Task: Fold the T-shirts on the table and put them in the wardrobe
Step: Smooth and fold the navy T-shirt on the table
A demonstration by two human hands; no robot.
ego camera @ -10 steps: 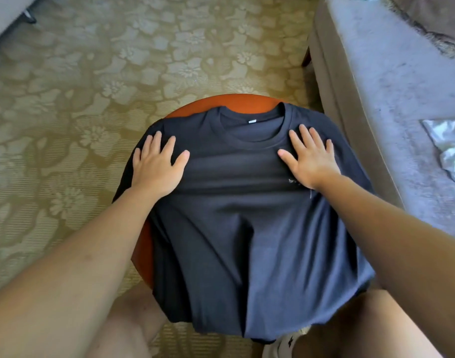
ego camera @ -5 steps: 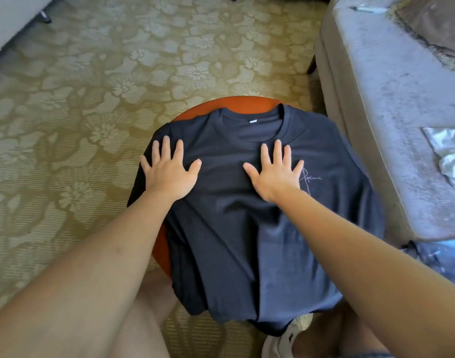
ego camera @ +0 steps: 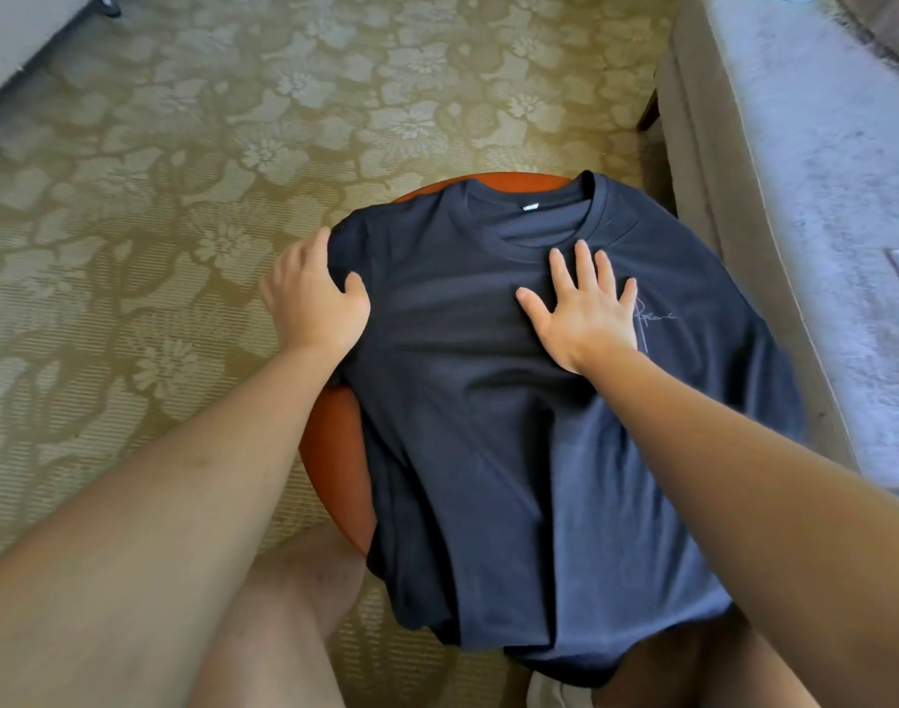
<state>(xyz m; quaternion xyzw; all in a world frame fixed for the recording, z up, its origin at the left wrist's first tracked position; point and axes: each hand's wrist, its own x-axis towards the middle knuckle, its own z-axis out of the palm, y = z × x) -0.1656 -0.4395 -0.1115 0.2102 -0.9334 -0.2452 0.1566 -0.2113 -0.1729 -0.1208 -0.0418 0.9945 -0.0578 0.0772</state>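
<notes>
A dark navy T-shirt [ego camera: 513, 426] lies face up over a small round orange-brown table [ego camera: 330, 452], collar away from me, hem hanging over the near edge. A thin pale signature print sits on its chest at the right. My left hand [ego camera: 314, 298] is at the shirt's left shoulder edge, fingers curled under the fabric and thumb on top, gripping it. My right hand [ego camera: 585, 309] lies flat with spread fingers on the chest just below the collar.
A grey upholstered sofa [ego camera: 804, 196] runs along the right, close to the table. Floral olive carpet [ego camera: 181, 196] covers the floor to the left and beyond. My bare knees and a white shoe [ego camera: 554, 694] show below the table.
My left hand slid outward from the chest to the left shoulder edge and took hold of the fabric. My right hand stayed flat on the chest, a little lower right of the collar.
</notes>
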